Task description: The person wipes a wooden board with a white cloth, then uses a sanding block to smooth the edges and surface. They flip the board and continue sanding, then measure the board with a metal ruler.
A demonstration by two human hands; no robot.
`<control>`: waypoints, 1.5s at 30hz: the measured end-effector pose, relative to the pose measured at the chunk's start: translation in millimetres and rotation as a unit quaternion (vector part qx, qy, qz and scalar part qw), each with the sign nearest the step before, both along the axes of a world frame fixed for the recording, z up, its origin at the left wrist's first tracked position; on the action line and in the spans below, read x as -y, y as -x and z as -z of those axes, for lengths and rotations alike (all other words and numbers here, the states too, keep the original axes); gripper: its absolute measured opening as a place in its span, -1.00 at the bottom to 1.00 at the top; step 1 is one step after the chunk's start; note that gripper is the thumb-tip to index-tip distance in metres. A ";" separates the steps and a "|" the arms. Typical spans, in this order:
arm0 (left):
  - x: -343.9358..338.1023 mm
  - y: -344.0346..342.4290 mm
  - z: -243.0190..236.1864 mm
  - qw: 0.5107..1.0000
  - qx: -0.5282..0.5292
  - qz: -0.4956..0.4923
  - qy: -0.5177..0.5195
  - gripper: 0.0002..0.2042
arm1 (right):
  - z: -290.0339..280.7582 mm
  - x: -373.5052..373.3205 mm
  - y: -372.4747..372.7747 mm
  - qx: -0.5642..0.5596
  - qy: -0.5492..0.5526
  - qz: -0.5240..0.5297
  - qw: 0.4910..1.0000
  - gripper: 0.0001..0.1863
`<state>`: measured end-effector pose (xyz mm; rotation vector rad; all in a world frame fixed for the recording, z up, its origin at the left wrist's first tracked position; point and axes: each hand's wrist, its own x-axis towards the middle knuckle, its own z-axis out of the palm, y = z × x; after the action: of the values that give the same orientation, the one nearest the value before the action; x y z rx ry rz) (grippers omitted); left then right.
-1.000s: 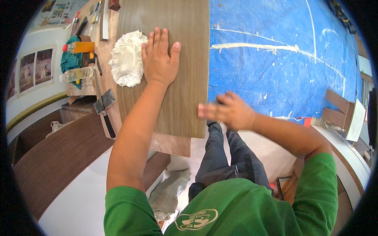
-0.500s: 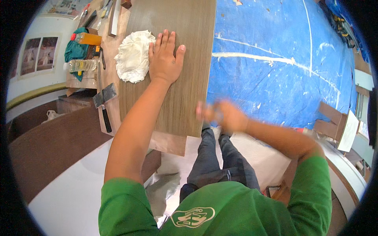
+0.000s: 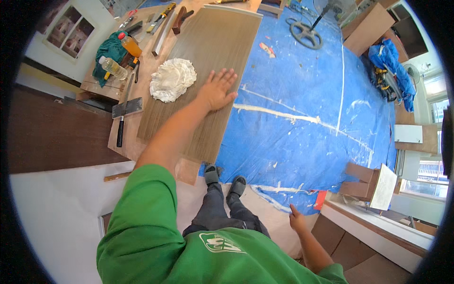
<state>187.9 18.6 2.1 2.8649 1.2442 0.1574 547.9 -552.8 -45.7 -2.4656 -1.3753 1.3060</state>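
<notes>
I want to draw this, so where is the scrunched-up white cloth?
In the head view, the white cloth lies at the left edge of the brown board, just left of the person's left hand.

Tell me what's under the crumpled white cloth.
The white cloth lies across the left edge of the brown wood-grain board, with the pale benchtop showing beyond. Whatever else is directly beneath it is covered and cannot be seen.

Standing fan (image 3: 318, 20), apparently cropped above
</notes>
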 end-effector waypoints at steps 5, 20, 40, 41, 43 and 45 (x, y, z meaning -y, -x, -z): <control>99.9 -2.6 -16.4 0.997 -0.039 0.070 0.017 -0.17 | 63.2 138.0 -68.6 0.064 0.055 0.123 0.989 -0.34; 409.9 142.6 -46.3 0.967 0.104 -0.218 0.078 -0.64 | 36.5 -41.8 -40.3 -0.193 -0.188 0.252 0.929 -0.75; 301.3 88.4 -115.6 0.738 0.510 -0.275 0.345 -0.68 | -136.0 -252.1 193.4 -0.317 -0.293 0.097 0.897 -0.69; 283.7 104.9 -99.4 0.706 0.560 -0.283 0.329 -0.68 | -113.1 -247.9 180.3 -0.269 -0.315 0.073 0.907 -0.65; 240.2 151.1 -70.8 0.684 0.583 -0.316 0.303 -0.68 | -99.3 -227.2 168.8 -0.206 -0.219 0.154 0.941 -0.58; 193.1 179.8 -76.6 0.700 0.568 -0.329 0.283 -0.68 | -81.1 -194.8 147.6 -0.144 -0.158 0.206 0.955 -0.54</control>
<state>8.1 -174.5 78.7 1.1730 1.4428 1.0889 400.3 -357.9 35.5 -2.0927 -0.8624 1.1789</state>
